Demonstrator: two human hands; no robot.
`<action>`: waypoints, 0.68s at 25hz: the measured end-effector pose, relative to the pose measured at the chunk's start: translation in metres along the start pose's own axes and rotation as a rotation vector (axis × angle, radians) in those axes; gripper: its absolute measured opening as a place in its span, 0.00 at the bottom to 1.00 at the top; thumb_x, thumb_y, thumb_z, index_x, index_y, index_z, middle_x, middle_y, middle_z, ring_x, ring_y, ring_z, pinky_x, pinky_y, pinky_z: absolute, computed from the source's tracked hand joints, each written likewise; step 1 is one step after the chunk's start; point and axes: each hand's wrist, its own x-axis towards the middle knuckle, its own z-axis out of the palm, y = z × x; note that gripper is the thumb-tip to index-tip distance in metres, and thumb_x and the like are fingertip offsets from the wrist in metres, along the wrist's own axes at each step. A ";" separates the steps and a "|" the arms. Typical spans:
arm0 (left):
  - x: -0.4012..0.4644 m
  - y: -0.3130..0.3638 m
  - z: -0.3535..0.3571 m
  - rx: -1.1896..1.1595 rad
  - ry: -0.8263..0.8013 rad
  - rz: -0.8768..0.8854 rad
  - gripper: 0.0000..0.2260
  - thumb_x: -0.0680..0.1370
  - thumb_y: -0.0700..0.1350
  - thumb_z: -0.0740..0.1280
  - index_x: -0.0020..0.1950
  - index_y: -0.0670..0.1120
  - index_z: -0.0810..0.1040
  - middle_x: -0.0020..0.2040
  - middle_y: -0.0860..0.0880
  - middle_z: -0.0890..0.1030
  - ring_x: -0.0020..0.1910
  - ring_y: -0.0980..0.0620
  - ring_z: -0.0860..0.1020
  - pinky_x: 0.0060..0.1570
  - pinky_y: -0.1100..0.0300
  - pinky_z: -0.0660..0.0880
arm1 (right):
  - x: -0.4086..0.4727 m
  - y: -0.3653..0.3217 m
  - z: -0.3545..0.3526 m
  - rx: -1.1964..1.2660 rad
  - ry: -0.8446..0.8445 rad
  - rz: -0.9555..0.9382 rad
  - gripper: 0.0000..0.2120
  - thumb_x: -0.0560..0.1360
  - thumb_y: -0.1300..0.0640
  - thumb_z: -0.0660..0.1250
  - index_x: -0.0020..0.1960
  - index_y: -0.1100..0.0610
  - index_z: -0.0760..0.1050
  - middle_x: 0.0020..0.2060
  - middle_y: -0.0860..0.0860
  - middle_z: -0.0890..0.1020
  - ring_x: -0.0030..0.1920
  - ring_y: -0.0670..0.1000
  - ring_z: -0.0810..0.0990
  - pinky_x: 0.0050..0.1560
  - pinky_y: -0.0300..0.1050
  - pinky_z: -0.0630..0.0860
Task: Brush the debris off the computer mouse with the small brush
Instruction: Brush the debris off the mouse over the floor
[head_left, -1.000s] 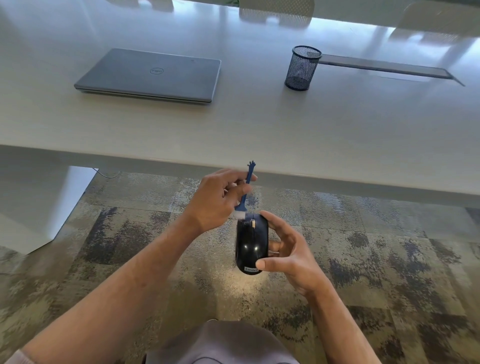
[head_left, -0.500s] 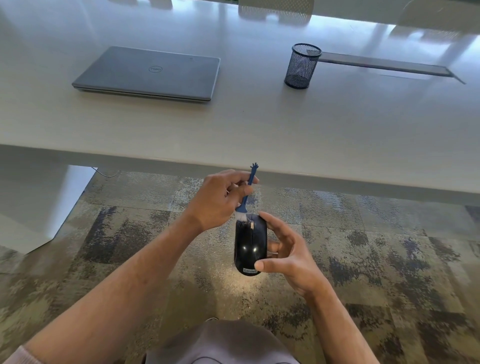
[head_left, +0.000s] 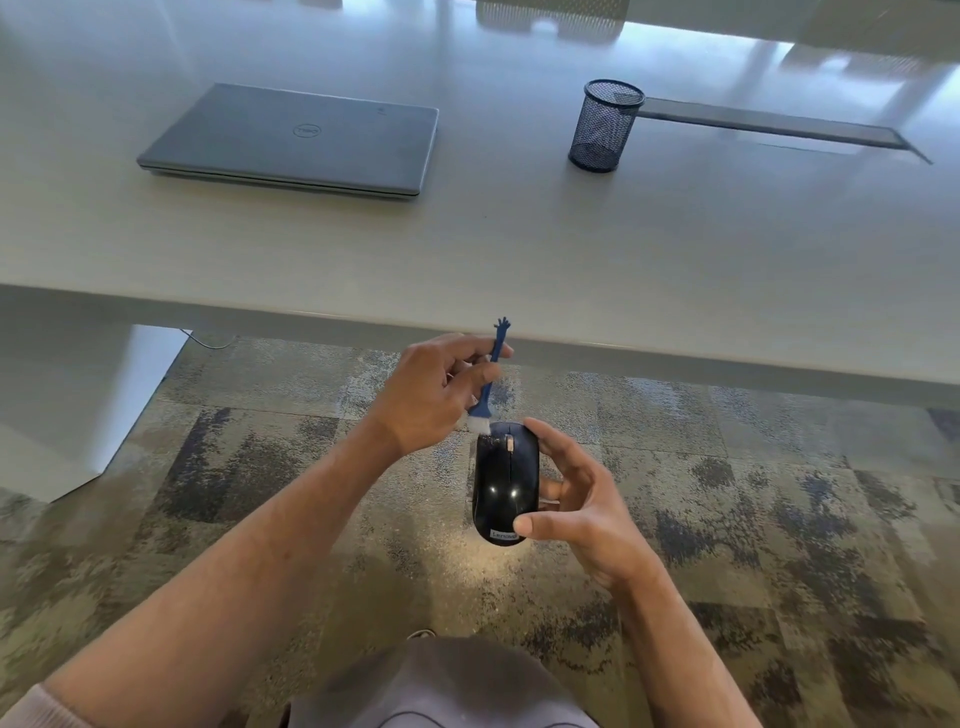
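Patterned carpet (head_left: 779, 493) below the table edge (head_left: 675, 358).
Nearer than that edge, the right hand (head_left: 582, 509) grasps the mouse (head_left: 501, 483); the left hand (head_left: 436, 395) pinches the brush (head_left: 488, 384), bristles touching the mouse's front.

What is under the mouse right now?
The mouse is held in the air by the right hand, with carpet below. The fingers curl beneath it; its underside is hidden. The brush touches its front edge.
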 end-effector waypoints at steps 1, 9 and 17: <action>0.001 -0.001 -0.001 -0.022 0.015 -0.005 0.11 0.80 0.41 0.68 0.57 0.56 0.80 0.42 0.54 0.81 0.37 0.60 0.80 0.41 0.66 0.78 | 0.000 0.000 0.000 -0.003 0.001 0.000 0.44 0.58 0.69 0.81 0.72 0.53 0.74 0.71 0.55 0.77 0.58 0.64 0.85 0.51 0.59 0.84; 0.004 0.003 0.016 -0.094 -0.033 0.047 0.11 0.80 0.41 0.68 0.58 0.55 0.81 0.44 0.51 0.82 0.40 0.57 0.83 0.42 0.63 0.80 | 0.004 -0.001 0.006 -0.013 -0.005 0.004 0.43 0.59 0.69 0.81 0.71 0.50 0.76 0.70 0.53 0.78 0.56 0.62 0.86 0.49 0.56 0.84; 0.007 -0.005 0.003 -0.114 0.014 0.024 0.11 0.80 0.41 0.68 0.57 0.56 0.80 0.40 0.55 0.81 0.37 0.55 0.82 0.42 0.60 0.81 | 0.005 -0.001 0.001 -0.017 0.016 0.018 0.43 0.58 0.68 0.82 0.71 0.51 0.76 0.70 0.52 0.78 0.56 0.63 0.86 0.50 0.57 0.84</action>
